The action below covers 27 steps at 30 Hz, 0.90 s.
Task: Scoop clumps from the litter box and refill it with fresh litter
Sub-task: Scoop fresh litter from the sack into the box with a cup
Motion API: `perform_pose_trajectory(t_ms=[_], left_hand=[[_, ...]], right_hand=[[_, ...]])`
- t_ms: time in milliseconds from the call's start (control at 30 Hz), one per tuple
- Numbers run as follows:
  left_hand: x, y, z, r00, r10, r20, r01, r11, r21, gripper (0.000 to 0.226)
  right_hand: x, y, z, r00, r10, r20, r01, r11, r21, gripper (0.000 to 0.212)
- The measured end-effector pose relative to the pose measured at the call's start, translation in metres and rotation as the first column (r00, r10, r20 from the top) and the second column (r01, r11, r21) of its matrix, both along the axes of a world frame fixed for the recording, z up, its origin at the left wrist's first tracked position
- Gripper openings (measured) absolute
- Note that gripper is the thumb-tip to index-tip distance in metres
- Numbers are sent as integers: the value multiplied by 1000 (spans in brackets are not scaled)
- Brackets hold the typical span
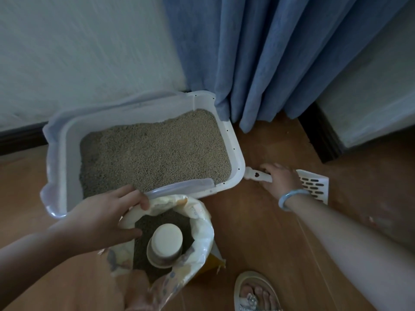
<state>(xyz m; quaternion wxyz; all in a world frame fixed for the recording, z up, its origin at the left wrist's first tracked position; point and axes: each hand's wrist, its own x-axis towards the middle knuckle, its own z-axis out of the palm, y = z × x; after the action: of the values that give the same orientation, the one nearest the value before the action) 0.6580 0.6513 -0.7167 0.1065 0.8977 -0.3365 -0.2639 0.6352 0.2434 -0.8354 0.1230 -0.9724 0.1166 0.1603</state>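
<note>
On the wood floor (258, 232), at about 11 o'clock from the middle of the view: white litter box (235, 151), full of pale tan litter (152, 153), pushed up to the wall (78, 52). Blue curtain (280, 52) hanging at 12 to 1 o'clock, touching the box's far corner.

At 6 o'clock, just beside the box's near rim: open litter bag (202, 232) with dark grains inside and a white cup (165, 243) sitting upside down on them. Left hand (105, 216) at 8 o'clock, pinching the bag's rim, thumb inside, fingers curled over the outside.

At 3 o'clock, flat on the floor: white slotted scoop (314, 185), handle end touching the box's corner. Right hand (279, 178) wrapped around the handle, fingers pressed together. Pale blue bangle (292, 198) on that wrist.

At 5 o'clock: foot in a light sandal (256, 292).
</note>
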Motion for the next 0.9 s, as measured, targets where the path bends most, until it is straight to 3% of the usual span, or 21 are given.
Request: perform_pose_trajectory(t_ms=[67,167,233,367,433,500,567,633,733,900], left_hand=[[1,0,-1,1000,1,7,-1,1000,-6,48],[2,0,-2,1000,0,16,0,1000,-3,47],[1,1,-2,1000,1,8,-1,1000,3,47],[-2,4,-1,1000,8,13,-8,1000,0,48],[-4,5,0,1000,16,9,-16,1000,-3,50],[-6,6,0,999,32,-16,-32,999,-1,55],[-9,8,0,998,43,-34,-44,999,-12,59],[-12,10,0,997,49,-57,-50,999,-11,61],[-17,12,0,996,57,-68,-60,997,-47,64],[-19,13,-1,995,64,-73,-68,996,-59,69]], right_hand=[[2,3,6,979,-179,96,155,964,218,47],[8,17,34,863,-447,238,268,801,535,42],[11,33,58,834,-476,281,205,739,641,41],[6,80,98,872,-345,347,-52,639,767,42],[-1,107,113,893,-170,416,-228,627,745,40],[-10,133,122,896,129,426,-412,602,684,33],[-17,158,124,789,475,389,-612,554,564,28],[-23,184,117,618,721,313,-772,482,413,34],[-28,219,107,486,865,123,-868,461,186,41],[-28,234,93,500,858,-119,-859,509,53,43]])
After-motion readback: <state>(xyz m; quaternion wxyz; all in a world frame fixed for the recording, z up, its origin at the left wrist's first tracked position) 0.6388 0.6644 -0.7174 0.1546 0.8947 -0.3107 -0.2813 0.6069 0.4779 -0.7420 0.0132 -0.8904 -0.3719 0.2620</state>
